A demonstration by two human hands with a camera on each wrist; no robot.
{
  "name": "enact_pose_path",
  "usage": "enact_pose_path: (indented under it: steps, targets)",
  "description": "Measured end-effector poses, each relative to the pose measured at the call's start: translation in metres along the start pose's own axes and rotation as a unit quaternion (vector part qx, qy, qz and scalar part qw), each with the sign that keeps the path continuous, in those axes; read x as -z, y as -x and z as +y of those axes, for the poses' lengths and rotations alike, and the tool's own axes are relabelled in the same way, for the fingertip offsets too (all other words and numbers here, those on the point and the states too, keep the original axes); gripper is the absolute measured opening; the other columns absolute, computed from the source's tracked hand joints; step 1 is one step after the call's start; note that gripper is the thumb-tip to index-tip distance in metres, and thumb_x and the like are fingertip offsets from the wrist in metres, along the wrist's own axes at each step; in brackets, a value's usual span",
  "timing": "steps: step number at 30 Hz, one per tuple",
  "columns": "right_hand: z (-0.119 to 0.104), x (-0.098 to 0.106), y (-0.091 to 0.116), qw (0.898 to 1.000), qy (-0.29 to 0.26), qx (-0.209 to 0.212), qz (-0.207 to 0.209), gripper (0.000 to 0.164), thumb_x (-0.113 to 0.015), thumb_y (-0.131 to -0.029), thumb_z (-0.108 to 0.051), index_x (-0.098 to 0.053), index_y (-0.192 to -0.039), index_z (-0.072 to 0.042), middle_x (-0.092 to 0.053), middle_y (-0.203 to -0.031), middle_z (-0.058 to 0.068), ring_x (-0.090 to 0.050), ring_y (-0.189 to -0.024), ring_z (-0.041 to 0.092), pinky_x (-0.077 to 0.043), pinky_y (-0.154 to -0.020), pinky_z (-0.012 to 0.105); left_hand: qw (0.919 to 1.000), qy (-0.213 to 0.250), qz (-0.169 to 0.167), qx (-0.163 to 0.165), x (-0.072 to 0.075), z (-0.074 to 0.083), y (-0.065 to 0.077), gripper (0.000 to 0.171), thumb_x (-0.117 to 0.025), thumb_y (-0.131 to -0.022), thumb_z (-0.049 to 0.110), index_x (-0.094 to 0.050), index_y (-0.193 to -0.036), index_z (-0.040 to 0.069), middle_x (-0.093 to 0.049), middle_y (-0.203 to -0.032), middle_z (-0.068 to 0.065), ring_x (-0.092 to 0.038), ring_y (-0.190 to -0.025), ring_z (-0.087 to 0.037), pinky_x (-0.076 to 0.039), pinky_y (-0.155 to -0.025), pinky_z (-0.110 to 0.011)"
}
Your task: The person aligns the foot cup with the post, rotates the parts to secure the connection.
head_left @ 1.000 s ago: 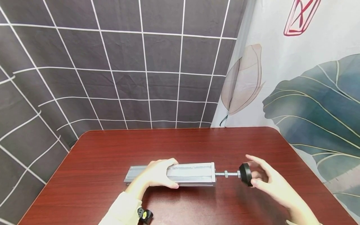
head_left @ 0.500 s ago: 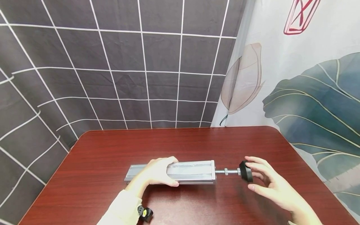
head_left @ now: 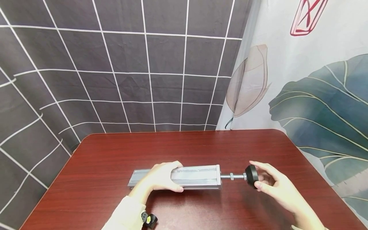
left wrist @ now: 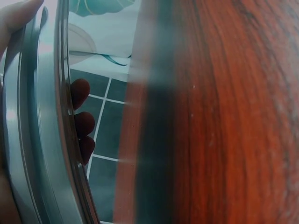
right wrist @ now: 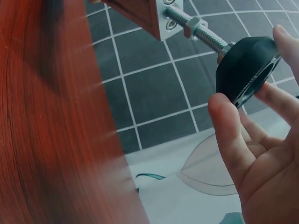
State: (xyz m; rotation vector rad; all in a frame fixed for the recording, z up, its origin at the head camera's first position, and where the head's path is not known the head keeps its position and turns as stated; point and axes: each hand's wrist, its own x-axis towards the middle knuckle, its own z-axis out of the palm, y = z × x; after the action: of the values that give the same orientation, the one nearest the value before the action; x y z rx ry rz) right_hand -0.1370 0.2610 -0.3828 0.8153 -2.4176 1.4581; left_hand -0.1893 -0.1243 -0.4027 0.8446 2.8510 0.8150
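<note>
My left hand grips a silver aluminium profile around its middle, thumb on the near side. In the left wrist view its fingertips curl out past the profile's far edge, and the profile is held above the tabletop. From the end plate a threaded rod with a hex nut sticks out to the right. It carries a round black levelling foot, tilted slightly. My right hand pinches this foot's rim between thumb and fingers; the hollow underside faces the palm.
A reddish-brown wooden table lies under both hands. Behind it hangs a dark grey cloth with white grid lines. To the right is a white curtain with leaf prints. A black device sits at the left wrist.
Half a second ago the right thumb stood off the foot; now it is back at the rim, with the fingers shifted round it. The left hand and profile have stayed almost still.
</note>
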Motion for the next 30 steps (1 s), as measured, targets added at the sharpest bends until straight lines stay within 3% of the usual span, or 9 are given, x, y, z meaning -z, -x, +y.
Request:
enact_pose_path:
  steps: [10,14,16,19,24,27,30]
  targets:
    - [-0.005,-0.001,-0.002,1.0,-0.009,-0.03,0.006,0.055,-0.061,-0.08,0.013,-0.048,-0.131,-0.002,-0.06,-0.096,-0.005,-0.058,-0.059,0.014,-0.049,-0.054,0.028,1.0,0.0,0.001,0.003,-0.001,0.0,-0.001,0.064,-0.078,-0.056,0.054,-0.058,-0.11,0.027,-0.062,-0.095,0.014,-0.057,-0.083,-0.005,-0.043,-0.076,-0.036]
    - [-0.006,0.003,-0.001,0.999,-0.009,-0.034,-0.019,0.068,-0.064,-0.077,0.012,-0.039,-0.139,-0.004,-0.056,-0.11,-0.008,-0.061,-0.077,0.011,-0.05,-0.063,0.024,1.0,0.002,0.001,0.005,-0.001,0.0,0.0,0.063,-0.078,-0.056,0.054,-0.058,-0.11,0.028,-0.062,-0.094,0.015,-0.057,-0.083,-0.005,-0.043,-0.075,-0.035]
    - [-0.004,0.006,0.001,0.999,-0.014,-0.023,-0.038,0.079,-0.067,-0.074,0.014,-0.032,-0.142,-0.003,-0.049,-0.122,-0.008,-0.059,-0.092,0.008,-0.048,-0.074,0.02,0.9999,0.006,0.0,0.008,-0.001,0.0,0.0,0.063,-0.078,-0.056,0.054,-0.058,-0.11,0.028,-0.062,-0.094,0.015,-0.056,-0.082,-0.005,-0.043,-0.076,-0.035]
    - [0.001,0.009,0.002,0.996,-0.036,0.035,-0.068,0.09,-0.07,-0.067,0.018,-0.024,-0.143,0.003,-0.036,-0.138,0.002,-0.05,-0.11,0.008,-0.041,-0.086,0.016,0.9999,0.008,-0.001,0.01,-0.001,0.0,0.0,0.063,-0.078,-0.056,0.054,-0.058,-0.11,0.028,-0.062,-0.094,0.015,-0.056,-0.082,-0.005,-0.043,-0.075,-0.035]
    - [0.01,0.009,0.002,0.979,-0.104,0.129,-0.116,0.087,-0.066,-0.064,0.027,-0.025,-0.139,0.011,-0.017,-0.147,0.018,-0.042,-0.123,0.014,-0.037,-0.093,0.017,0.9999,0.006,0.0,0.008,-0.001,0.0,0.0,0.063,-0.078,-0.056,0.054,-0.058,-0.11,0.028,-0.062,-0.094,0.015,-0.056,-0.082,-0.004,-0.043,-0.075,-0.035]
    - [0.009,0.01,0.002,0.98,-0.105,0.125,-0.117,0.08,-0.064,-0.066,0.028,-0.032,-0.137,0.01,-0.021,-0.145,0.019,-0.046,-0.12,0.013,-0.039,-0.092,0.017,1.0,0.004,0.001,0.008,-0.001,0.0,0.001,0.063,-0.078,-0.056,0.054,-0.058,-0.11,0.029,-0.062,-0.093,0.015,-0.056,-0.082,-0.004,-0.043,-0.075,-0.035]
    - [0.003,0.012,0.002,0.988,-0.074,0.084,-0.109,0.072,-0.064,-0.07,0.024,-0.038,-0.135,0.007,-0.029,-0.142,0.013,-0.053,-0.11,0.01,-0.042,-0.087,0.017,1.0,0.003,0.001,0.007,-0.001,0.001,0.002,0.063,-0.078,-0.056,0.054,-0.059,-0.11,0.028,-0.062,-0.094,0.015,-0.056,-0.082,-0.004,-0.043,-0.075,-0.034]
